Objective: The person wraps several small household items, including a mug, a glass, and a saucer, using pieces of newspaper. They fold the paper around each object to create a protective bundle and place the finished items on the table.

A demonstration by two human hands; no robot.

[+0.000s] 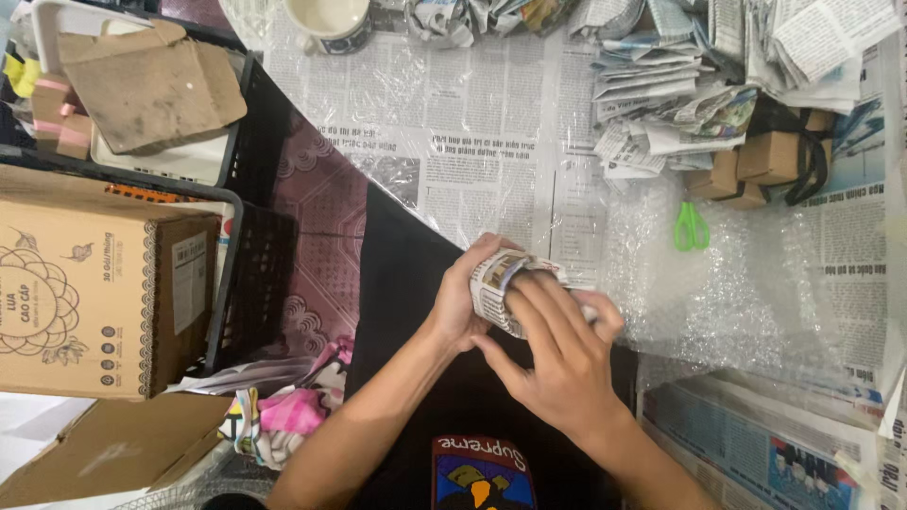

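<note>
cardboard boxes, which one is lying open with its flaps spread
The plain brown box at the bottom left corner, below the big printed carton. Its flaps lie spread open, while the printed carton stands closed and the small boxes beside the scissors are shut.

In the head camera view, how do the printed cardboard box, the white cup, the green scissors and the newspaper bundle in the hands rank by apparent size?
1. Printed cardboard box, by far.
2. Newspaper bundle and white cup: unsure, since the hands and the frame edge hide parts.
3. Green scissors, smallest.
</note>
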